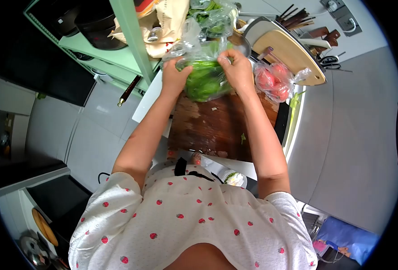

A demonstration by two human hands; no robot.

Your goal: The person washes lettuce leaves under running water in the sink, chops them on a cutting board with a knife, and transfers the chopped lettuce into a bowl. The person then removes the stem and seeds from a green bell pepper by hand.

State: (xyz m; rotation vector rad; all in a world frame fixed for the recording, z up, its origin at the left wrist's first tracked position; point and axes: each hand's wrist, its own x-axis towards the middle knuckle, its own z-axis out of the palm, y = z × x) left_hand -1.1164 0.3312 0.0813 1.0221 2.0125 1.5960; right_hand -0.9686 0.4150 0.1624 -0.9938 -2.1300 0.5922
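A clear plastic bag of green leafy vegetables [204, 85] is held over the far part of a wet, dark wooden cutting board [210, 123]. My left hand [175, 76] grips the bag's upper left side, fingers closed on the plastic. At its upper right edge, my right hand [237, 69] pinches the plastic between thumb and fingers. Small bits of green leaf lie on the board. Just right of my right hand sits a knotted clear bag of red tomatoes [274, 82].
Behind the hands are another bag of greens [211, 20] and a brown paper bag [173, 20]. A rack holds a light cutting board [289, 56], with knives [327, 40] and chopsticks [294, 19] beyond. Green shelving [133, 38] stands left; a white container [235, 179] is below the board.
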